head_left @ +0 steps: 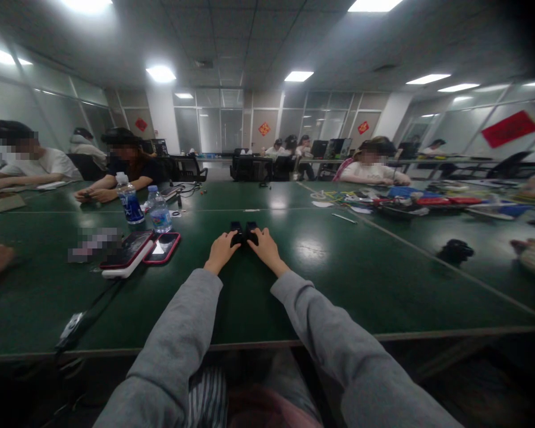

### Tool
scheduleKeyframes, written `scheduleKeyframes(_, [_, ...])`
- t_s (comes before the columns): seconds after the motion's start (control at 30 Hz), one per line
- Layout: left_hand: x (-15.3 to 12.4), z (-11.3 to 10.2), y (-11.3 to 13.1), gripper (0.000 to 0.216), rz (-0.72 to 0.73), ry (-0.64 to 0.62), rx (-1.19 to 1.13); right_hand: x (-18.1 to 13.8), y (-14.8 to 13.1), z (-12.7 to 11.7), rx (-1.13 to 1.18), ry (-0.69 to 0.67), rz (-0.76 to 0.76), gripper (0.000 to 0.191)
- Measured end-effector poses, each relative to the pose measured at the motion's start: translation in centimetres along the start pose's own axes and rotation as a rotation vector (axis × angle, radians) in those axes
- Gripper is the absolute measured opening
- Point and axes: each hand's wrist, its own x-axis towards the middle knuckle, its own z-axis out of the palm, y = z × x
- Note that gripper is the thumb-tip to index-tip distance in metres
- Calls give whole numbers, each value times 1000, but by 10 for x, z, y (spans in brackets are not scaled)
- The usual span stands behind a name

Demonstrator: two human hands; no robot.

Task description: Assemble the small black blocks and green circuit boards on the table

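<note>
Both my arms reach forward over the green table (249,309). My left hand (223,251) closes its fingers on a small dark block-shaped object (236,227). Close beside it, my right hand (266,248) grips a similar dark object (252,226). The two objects stand side by side on the tabletop with a narrow gap between them. Fingers cover their lower parts, and their exact kind is too small and dark to make out.
Left of my hands lie a red-edged phone (161,248), a larger device (127,249), a clear bottle (159,211) and a blue-labelled bottle (130,201). A white pen-like stick (344,219), cluttered cables (334,197) and a black lump (456,252) lie right. Other people sit around.
</note>
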Motion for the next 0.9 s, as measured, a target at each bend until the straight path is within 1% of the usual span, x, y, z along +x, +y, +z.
scheduleKeyframes(0.17, [-1, -1, -3, 55, 59, -28, 15, 1, 2, 0, 4, -25, -2, 38])
scheduleKeyframes(0.27, [-1, -3, -5, 49, 38, 2, 51, 1, 3, -1, 9, -45, 9, 39])
scheduleKeyframes(0.37, [-1, -3, -9, 48, 32, 27, 60, 1, 4, -1, 18, -73, 18, 42])
scheduleKeyframes(0.63, [-1, -2, -14, 47, 39, -16, 59, -2, 3, -3, 13, -96, -12, 41])
scheduleKeyframes(0.77, [0, -4, -14, 47, 31, -42, 33, -2, 0, -4, -15, -91, 2, 42])
scheduleKeyframes(0.83, [1, -5, -16, 48, 7, -15, 33, -2, -1, -5, -34, -93, 5, 42])
scheduleKeyframes(0.9, [2, -4, -20, 49, -48, 73, 58, -3, -2, -6, -56, -102, 10, 42])
